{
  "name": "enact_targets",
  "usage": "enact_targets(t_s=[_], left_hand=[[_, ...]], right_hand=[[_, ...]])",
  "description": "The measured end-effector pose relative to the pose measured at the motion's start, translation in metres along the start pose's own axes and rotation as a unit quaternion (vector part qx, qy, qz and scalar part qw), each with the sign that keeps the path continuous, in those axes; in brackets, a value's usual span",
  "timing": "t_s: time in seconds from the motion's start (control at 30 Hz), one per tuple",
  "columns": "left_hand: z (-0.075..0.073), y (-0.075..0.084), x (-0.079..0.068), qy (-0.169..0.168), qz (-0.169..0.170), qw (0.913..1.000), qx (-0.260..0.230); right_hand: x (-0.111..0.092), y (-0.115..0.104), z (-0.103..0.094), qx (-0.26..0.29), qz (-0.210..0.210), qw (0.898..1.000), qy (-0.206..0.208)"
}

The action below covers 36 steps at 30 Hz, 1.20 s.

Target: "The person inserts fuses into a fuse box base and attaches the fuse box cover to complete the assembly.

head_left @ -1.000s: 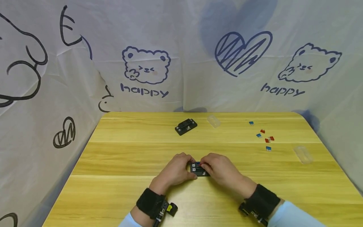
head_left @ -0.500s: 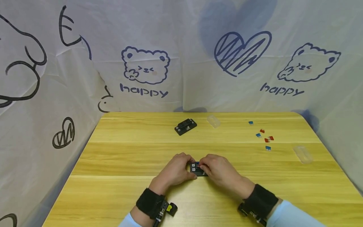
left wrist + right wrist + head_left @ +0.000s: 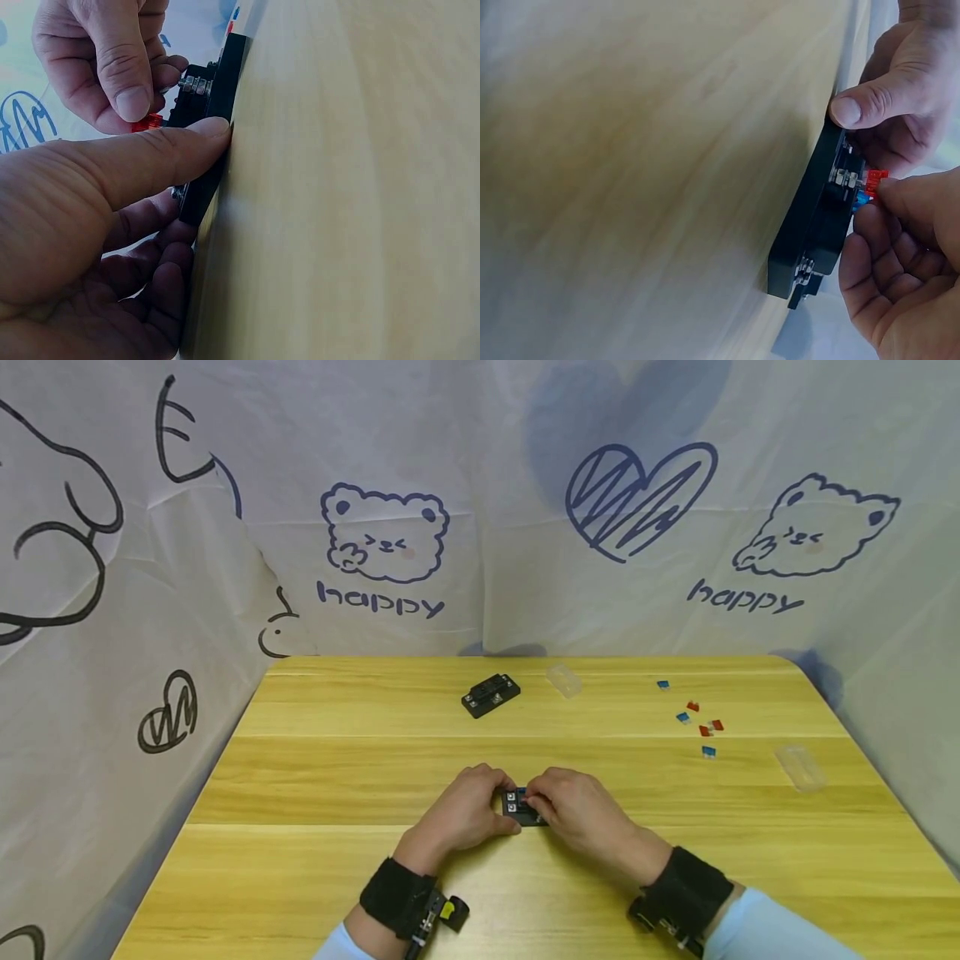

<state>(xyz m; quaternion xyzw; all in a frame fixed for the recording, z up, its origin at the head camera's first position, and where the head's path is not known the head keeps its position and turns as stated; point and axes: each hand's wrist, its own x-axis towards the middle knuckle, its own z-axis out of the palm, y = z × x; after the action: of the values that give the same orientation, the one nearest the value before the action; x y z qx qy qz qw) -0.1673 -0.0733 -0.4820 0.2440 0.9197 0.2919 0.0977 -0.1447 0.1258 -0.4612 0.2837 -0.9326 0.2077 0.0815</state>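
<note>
A black fuse block with metal terminal screws lies on the table between both hands. My left hand grips its left end, thumb along the near edge and fingers at the far side. Over the raised middle of the block, my right hand pinches a red blade fuse between thumb and index finger. In the right wrist view the fuse's lower end is right at the block's top, its legs hidden. Beside it, a blue blade fuse sits at the block, partly covered by my right fingers.
A second black fuse block lies at the back of the wooden table, near a clear plastic cover. Several loose blue fuses and red fuses are scattered at the back right. Another clear cover lies farther right.
My right hand has shifted slightly left over the fuse block, then stayed nearly still, pinching the red blade fuse. My left hand keeps its grip on the block.
</note>
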Motion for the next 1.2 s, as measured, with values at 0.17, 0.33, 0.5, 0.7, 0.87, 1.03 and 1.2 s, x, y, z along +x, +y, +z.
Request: enact_targets(t_s=[0.17, 0.33, 0.5, 0.7, 0.87, 1.03, 1.2], left_hand=[[0.0002, -0.0005, 0.0001, -0.001, 0.001, 1.0, 0.001], [0.0002, -0.0013, 0.0005, -0.001, 0.004, 1.0, 0.002], [0.0002, -0.0019, 0.0007, 0.001, 0.006, 1.0, 0.001], [0.0002, -0.0014, 0.0007, 0.0, 0.005, 1.0, 0.0], [-0.0003, -0.0017, 0.0003, -0.008, 0.006, 0.9999, -0.007], [0.0, -0.0041, 0.0005, -0.009, 0.005, 0.9999, -0.014], [0.0005, -0.0061, 0.001, -0.006, 0.007, 0.9998, -0.016]], right_hand=[[0.0003, -0.0002, 0.0011, 0.0, 0.002, 1.0, -0.003], [-0.0001, 0.0003, 0.0018, 0.0, 0.001, 1.0, 0.001], [-0.0003, 0.0014, 0.0033, 0.0, 0.01, 1.0, 0.004], [-0.0012, 0.0014, 0.0034, 0.0, 0.006, 1.0, 0.009], [-0.0014, 0.0007, 0.0029, -0.003, 0.004, 1.0, 0.012], [-0.0013, 0.0004, 0.0025, -0.005, 0.007, 1.0, 0.012], [-0.0013, 0.0002, 0.0022, -0.003, 0.009, 1.0, 0.009]])
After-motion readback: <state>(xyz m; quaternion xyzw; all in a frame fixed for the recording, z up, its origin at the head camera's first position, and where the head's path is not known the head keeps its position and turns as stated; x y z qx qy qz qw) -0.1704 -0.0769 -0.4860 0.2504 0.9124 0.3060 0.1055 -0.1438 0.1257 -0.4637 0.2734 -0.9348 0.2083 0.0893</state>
